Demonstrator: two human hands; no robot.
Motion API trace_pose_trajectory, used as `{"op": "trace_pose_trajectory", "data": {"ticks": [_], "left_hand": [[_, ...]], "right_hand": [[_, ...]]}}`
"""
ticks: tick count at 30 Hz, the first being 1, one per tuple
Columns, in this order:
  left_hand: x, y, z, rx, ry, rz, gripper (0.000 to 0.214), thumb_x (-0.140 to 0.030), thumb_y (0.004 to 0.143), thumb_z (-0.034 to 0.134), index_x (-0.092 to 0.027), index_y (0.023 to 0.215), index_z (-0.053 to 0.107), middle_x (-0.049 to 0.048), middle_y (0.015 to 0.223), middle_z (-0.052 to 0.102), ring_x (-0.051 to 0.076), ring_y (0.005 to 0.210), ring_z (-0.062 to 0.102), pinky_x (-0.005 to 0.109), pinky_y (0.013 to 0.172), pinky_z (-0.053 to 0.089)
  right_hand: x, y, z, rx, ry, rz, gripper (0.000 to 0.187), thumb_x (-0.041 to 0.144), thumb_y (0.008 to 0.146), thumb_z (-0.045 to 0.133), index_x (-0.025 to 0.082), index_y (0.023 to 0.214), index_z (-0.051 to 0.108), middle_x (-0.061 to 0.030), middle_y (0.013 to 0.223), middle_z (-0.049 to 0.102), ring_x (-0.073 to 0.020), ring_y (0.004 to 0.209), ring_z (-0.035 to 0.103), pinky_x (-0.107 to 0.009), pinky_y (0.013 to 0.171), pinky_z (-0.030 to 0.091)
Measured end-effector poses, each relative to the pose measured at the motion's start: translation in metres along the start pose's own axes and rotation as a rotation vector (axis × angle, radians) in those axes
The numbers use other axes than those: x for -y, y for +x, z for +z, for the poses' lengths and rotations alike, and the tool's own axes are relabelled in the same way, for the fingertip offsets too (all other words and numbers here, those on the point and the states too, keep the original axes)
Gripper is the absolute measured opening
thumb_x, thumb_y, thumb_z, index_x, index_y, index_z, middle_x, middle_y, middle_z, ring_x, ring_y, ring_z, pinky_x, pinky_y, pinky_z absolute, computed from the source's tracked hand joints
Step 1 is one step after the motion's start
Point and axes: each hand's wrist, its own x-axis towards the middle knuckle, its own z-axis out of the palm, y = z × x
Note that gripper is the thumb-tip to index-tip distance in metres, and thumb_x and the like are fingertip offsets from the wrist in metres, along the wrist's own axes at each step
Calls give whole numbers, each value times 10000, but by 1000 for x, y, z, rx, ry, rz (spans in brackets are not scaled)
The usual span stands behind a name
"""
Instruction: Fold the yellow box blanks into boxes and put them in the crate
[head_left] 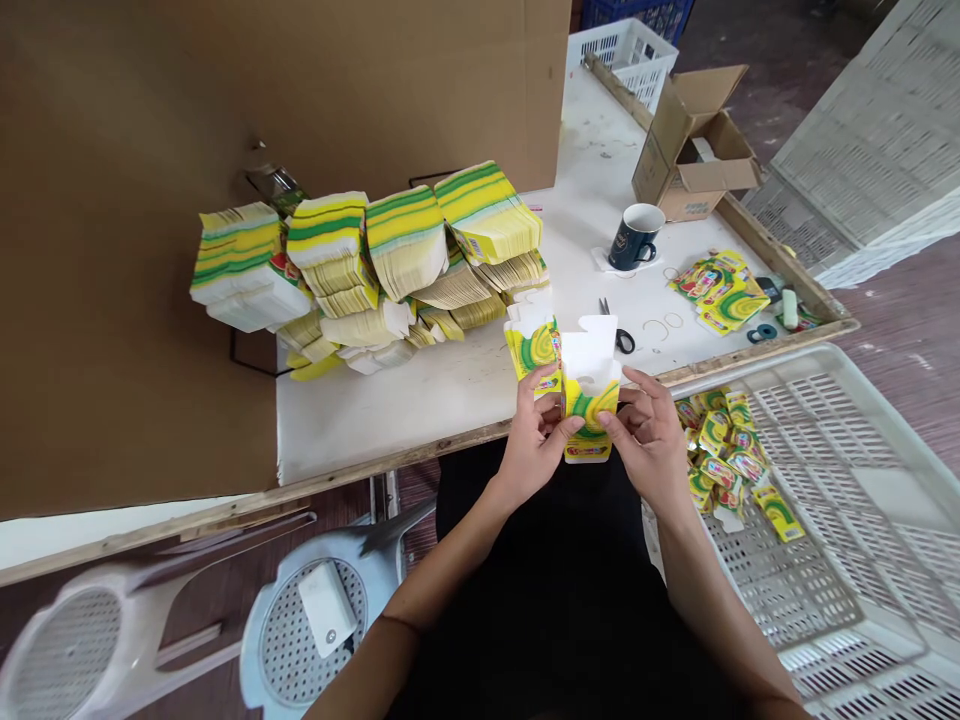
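A small yellow and green carton with white inner flaps raised is held between both hands, in front of the table edge. My left hand grips its left side, thumb on the printed front. My right hand pinches its right side the same way. Beside my left fingers, at the table edge, lie several more flat cartons, partly hidden by that hand. Bundles of stacked flat cartons stand further back on the left. Just beyond the held carton are scissors with black handles.
A dark mug and an open cardboard box stand on the white table. Loose printed packs lie at right. A white plastic crate holds several small folded cartons. A blue stool is at lower left.
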Motion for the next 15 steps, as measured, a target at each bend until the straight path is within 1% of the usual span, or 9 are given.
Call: {"op": "trace_pose_trajectory", "data": {"ticks": [2, 5, 7, 10, 12, 13, 15], "left_hand": [[-5, 0, -4, 86, 18, -4, 734, -399, 861, 802, -283, 1473, 414, 68, 1136, 746, 208, 959, 750, 327, 885, 558], [-10, 0, -7, 170, 25, -56, 619, -401, 843, 816, -248, 1363, 517, 70, 1095, 751, 206, 920, 742, 314, 851, 558], [-11, 0, -9, 197, 9, -97, 558, -391, 802, 853, -232, 1251, 561, 61, 1053, 749, 198, 894, 728, 298, 824, 553], [-8, -2, -9, 223, -16, -130, 505, -370, 764, 884, -220, 1134, 575, 42, 988, 725, 179, 851, 699, 282, 791, 542], [-5, -3, -9, 234, 3, -143, 482, -372, 761, 884, -218, 1102, 581, 38, 965, 712, 169, 810, 682, 276, 760, 530], [-5, -3, -9, 238, 21, -152, 480, -373, 756, 887, -217, 1097, 587, 38, 966, 709, 166, 793, 677, 275, 748, 525], [-5, -3, -8, 242, 46, -162, 490, -368, 747, 893, -220, 1108, 595, 37, 972, 709, 164, 780, 672, 276, 744, 520]], "right_hand": [[0, 1, -7, 67, 6, -31, 523, 382, 931, 730, 294, 1414, 548, -55, 1142, 709, -130, 688, 602, -283, 624, 511], [2, 3, -18, 167, 32, -24, 440, 385, 954, 699, 286, 1364, 571, -31, 1002, 713, -159, 742, 648, -289, 672, 531], [4, 4, -24, 201, 8, -12, 338, 401, 961, 689, 273, 1266, 621, -17, 921, 700, -166, 749, 654, -278, 660, 521], [9, 5, -31, 229, -79, -14, 208, 432, 977, 658, 247, 1064, 694, -20, 883, 680, -147, 679, 604, -264, 592, 469], [11, 5, -32, 241, -126, -31, 226, 439, 991, 631, 232, 943, 708, -19, 825, 659, -138, 627, 557, -266, 555, 432], [12, 6, -32, 238, -142, -48, 249, 439, 996, 623, 228, 895, 709, -20, 792, 650, -143, 625, 553, -272, 561, 433], [12, 6, -30, 198, -156, -93, 266, 436, 994, 625, 230, 861, 726, -38, 800, 672, -176, 707, 608, -295, 639, 487]]}}
